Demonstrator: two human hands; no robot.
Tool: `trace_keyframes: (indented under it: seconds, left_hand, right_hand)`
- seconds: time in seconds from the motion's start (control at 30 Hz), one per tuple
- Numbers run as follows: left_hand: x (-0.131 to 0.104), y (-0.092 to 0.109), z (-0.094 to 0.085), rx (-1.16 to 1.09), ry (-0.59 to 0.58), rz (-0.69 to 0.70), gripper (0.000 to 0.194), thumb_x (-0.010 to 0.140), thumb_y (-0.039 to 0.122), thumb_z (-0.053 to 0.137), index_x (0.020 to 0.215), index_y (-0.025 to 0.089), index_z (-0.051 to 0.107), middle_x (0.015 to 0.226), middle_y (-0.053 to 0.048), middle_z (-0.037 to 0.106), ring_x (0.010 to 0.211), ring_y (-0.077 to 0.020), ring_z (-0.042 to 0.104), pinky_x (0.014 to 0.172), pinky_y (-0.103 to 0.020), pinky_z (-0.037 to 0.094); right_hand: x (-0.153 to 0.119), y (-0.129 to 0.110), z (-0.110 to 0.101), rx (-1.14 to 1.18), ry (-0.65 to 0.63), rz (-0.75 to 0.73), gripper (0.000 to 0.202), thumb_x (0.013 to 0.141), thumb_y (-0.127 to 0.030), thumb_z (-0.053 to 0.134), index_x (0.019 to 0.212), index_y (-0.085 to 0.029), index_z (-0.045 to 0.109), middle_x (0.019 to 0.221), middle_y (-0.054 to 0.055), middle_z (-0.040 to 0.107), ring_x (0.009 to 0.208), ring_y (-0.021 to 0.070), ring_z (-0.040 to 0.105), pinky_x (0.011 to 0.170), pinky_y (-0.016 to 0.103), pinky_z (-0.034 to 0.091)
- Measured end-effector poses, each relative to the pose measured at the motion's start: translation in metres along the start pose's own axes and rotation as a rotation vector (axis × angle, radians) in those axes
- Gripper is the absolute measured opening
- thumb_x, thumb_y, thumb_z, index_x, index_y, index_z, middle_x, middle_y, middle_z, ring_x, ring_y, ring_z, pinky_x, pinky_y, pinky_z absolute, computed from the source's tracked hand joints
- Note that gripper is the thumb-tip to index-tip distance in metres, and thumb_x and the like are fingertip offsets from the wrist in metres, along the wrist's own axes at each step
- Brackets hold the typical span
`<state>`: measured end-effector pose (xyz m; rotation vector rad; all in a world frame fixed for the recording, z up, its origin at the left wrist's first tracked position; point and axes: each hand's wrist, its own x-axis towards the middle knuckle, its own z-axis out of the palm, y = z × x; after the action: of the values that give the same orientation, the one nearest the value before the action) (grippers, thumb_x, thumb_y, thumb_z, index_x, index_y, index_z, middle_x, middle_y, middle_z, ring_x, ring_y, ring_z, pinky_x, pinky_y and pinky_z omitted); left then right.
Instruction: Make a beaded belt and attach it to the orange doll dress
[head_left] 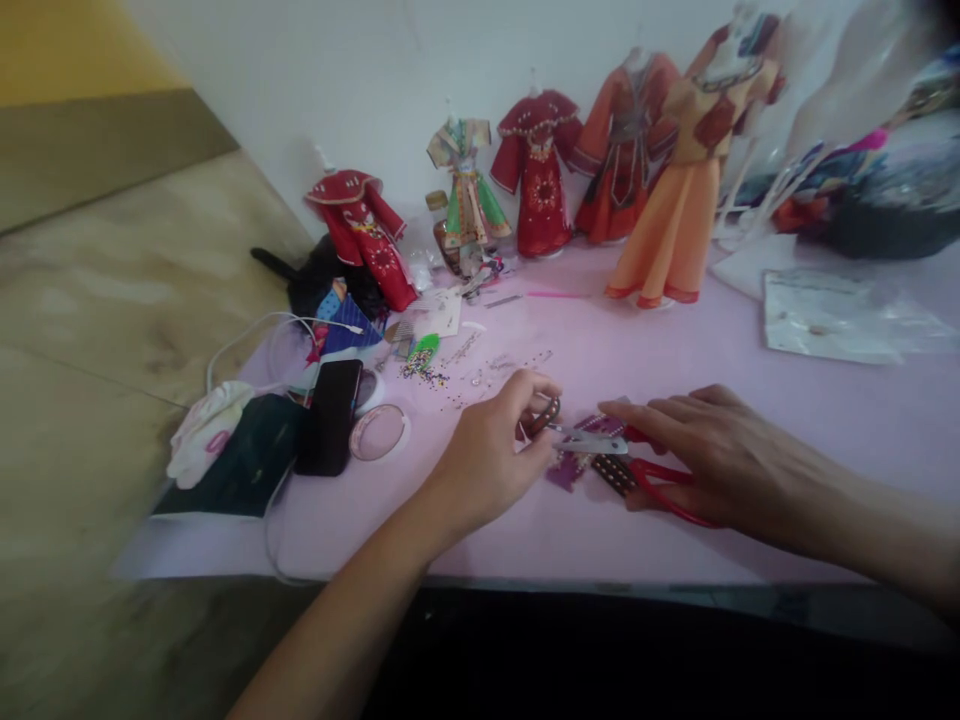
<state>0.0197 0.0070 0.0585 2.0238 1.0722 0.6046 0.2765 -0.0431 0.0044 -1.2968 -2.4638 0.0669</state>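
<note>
Left hand (484, 450) pinches a dark dotted strip (552, 411), right hand (712, 460) grips red-handled metal scissors (604, 445) near the left; snipping likely needs care.

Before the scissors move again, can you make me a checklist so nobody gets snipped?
1. Right hand holding the red-handled scissors: ok.
2. Left hand gripping the dark dotted strip: ok.
3. Left fingers well away from the scissor tips: not ok, they look very close.
4. Blades touching the strip: cannot tell, too blurry.
5. Purple piece away from the blades: not ok, it lies beneath them.
6. Beads tidied: not ok, they're scattered.
</note>
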Motion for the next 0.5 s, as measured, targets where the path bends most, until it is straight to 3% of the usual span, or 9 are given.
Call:
trace_keyframes:
  seconds: [0.3, 0.5]
  left_hand:
    - [0.0009, -0.002, 0.0025, 0.02, -0.001, 0.058, 0.031, 0.086, 0.008, 0.06, 0.113, 0.022, 0.058, 0.1, -0.001, 0.078, 0.086, -0.0145, 0.068, 0.079, -0.029, 0.047]
    - [0.0013, -0.0012, 0.0028, 0.021, -0.002, 0.069, 0.03, 0.085, 0.006, 0.06, 0.111, 0.021, 0.059, 0.093, 0.001, 0.077, 0.082, -0.013, 0.067, 0.077, -0.028, 0.047]
  right_hand:
    - [0.0014, -0.0027, -0.0047, 0.072, -0.036, 0.026, 0.065, 0.084, -0.044, 0.082, 0.138, -0.022, 0.054, 0.092, 0.0, 0.075, 0.082, 0.0255, 0.073, 0.079, 0.039, 0.045]
    - [0.0011, -0.0026, -0.0046, 0.072, -0.028, 0.025, 0.066, 0.083, -0.043, 0.083, 0.138, -0.023, 0.052, 0.092, -0.002, 0.074, 0.082, 0.0247, 0.073, 0.08, 0.038, 0.044]
